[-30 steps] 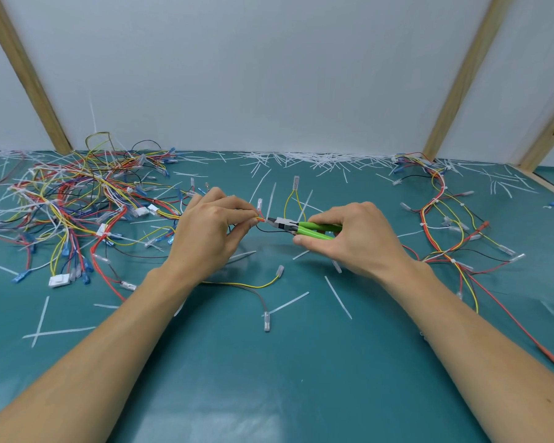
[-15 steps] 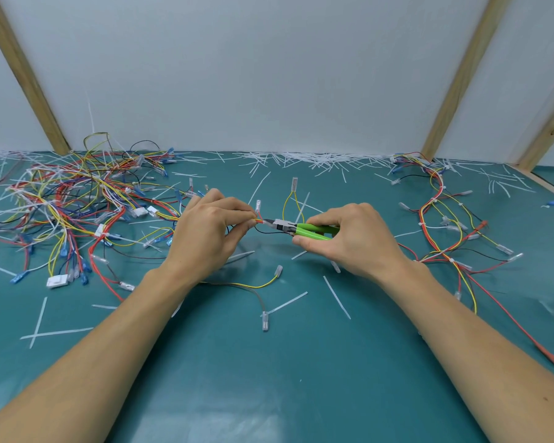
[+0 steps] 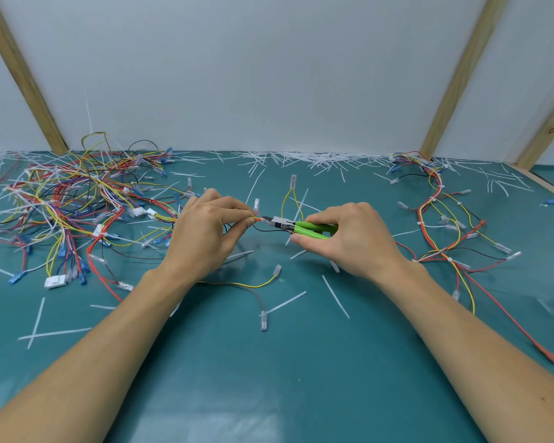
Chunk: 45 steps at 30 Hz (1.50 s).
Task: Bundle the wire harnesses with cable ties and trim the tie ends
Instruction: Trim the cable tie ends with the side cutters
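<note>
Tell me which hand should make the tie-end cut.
Right. The right hand already grips the green cutters, their tip against the wires pinched by the left hand, which is busy steadying them.

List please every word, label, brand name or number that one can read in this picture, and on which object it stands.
None: no readable text shows anywhere.
Green-handled cutters in the right hand: no brand or marking visible.
White connector housings in the wire pile: any markings are too small to tell.
</note>
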Tool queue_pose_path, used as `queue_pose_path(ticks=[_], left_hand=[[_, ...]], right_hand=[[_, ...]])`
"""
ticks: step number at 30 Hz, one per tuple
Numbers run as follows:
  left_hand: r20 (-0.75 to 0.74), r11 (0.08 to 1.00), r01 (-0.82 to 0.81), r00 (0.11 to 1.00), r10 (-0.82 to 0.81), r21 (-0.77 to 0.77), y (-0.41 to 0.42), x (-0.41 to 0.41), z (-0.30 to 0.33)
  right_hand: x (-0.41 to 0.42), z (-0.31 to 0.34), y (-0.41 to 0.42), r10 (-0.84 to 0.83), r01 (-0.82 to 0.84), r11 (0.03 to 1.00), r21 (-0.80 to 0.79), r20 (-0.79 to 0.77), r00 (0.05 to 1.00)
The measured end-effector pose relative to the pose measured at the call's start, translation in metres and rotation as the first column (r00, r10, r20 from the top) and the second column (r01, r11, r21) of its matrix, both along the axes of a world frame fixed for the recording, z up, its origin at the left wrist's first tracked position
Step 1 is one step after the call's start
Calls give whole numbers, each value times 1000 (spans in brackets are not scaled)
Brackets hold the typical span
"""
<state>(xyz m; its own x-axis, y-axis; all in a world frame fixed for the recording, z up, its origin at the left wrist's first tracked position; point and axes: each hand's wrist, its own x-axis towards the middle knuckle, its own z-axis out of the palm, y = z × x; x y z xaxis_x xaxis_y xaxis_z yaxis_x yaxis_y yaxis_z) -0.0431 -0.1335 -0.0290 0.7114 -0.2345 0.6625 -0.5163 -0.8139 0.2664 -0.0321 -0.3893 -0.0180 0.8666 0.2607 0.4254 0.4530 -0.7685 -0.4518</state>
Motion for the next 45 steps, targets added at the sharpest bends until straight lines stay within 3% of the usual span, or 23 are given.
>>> queue_pose_path(ticks=[18,24,30,34,37,41,43,45], left_hand=[[-24,999,-8,1000,6,-53,-2,-1,2],[-33,997,-10,999,8,-74,-3,-2,3],[-62,995,-24,998,18,-101,-4,-3,4],[-92,987,-45,995,31,-153,-6,-7,8],[-101,974,-68,994,47,-215,-9,-9,10],[-108,973,-74,993,51,-221,-11,-10,11],[-65,982,-80,995,69,-170,-13,-12,14],[78,988,-90,992,101,-125,-16,-14,18]], right_hand=[[-4,1,3,5,-4,1000,28,-26,1000],[-4,3,9,29,-16,962,272,-45,999],[-7,6,11,9,-23,926,376,40,999],[-6,5,9,-25,5,945,328,55,998],[-7,2,8,0,5,971,240,-19,1000],[-8,0,12,71,-36,963,267,-125,990],[-8,0,14,76,-29,950,312,-140,987],[-7,-1,15,68,-14,934,357,-140,988]])
